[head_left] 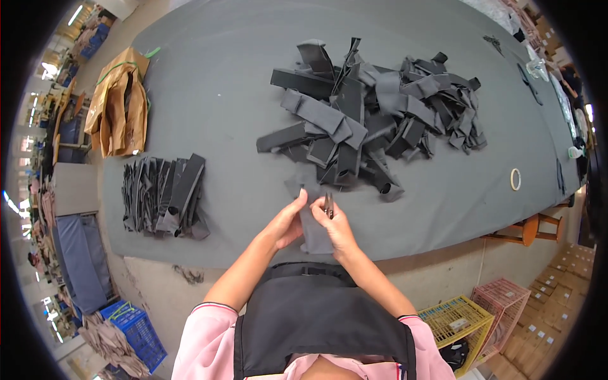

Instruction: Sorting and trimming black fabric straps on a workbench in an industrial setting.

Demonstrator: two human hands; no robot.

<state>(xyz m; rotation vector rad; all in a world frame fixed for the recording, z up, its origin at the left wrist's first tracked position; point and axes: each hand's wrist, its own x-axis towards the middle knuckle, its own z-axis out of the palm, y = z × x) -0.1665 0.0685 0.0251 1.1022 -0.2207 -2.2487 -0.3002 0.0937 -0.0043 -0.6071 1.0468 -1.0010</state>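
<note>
Both hands are together at the near edge of the table. My left hand is closed on a grey fabric strip, thumb pointing up. The strip hangs down between the hands, and its upper end is blurred. In my right hand is a small pair of thread snips, blades pointing away from me; this hand also lies against the strip. Just beyond the hands spreads a loose heap of dark grey fabric strips. To the left, more strips stand in a tidy row, packed side by side.
A brown paper bag with green string stands at the table's left edge. On the right lie a roll of tape and a dark slim tool. Yellow and pink crates and a wooden stool are beside the table.
</note>
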